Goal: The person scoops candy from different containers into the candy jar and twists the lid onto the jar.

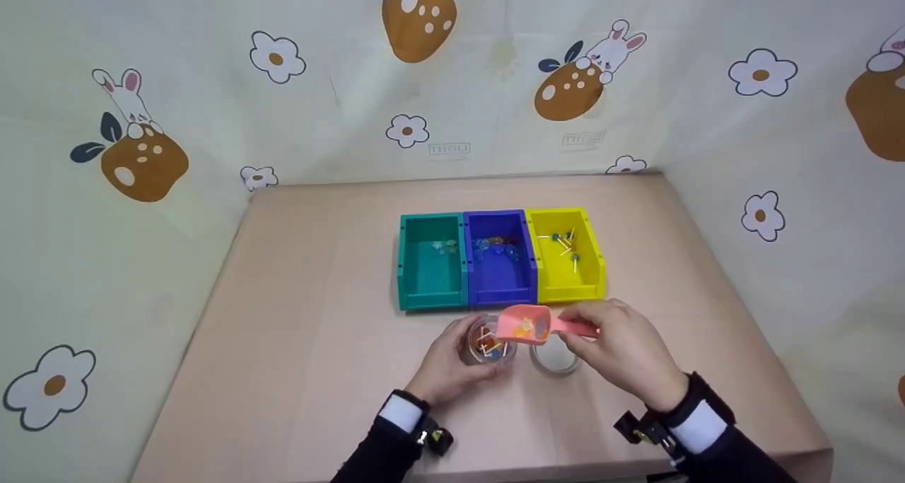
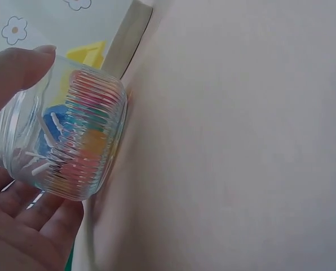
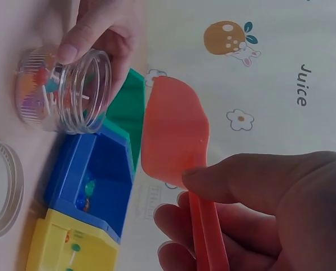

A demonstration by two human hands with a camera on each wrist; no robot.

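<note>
A clear ribbed jar (image 2: 83, 135) with colourful pieces and white sticks inside is gripped by my left hand (image 1: 449, 366), fingers and thumb around its sides. My right hand (image 1: 622, 345) pinches the handle of a pink scoop (image 1: 522, 324) between thumb and fingers. The scoop's bowl carries small yellow and clear pieces and hangs at the jar's open mouth, above its right rim. In the right wrist view the scoop (image 3: 176, 130) shows its side, so its load is hidden there. A round lid (image 1: 555, 357) lies on the table beneath the scoop, right of the jar.
Beyond the hands stand three joined bins: green (image 1: 431, 278) with a few pale pieces, blue-purple (image 1: 500, 278) with coloured beads, yellow (image 1: 562, 278) with small round-headed sticks. A patterned curtain (image 1: 332, 115) surrounds the table (image 1: 311, 313) at the back and sides.
</note>
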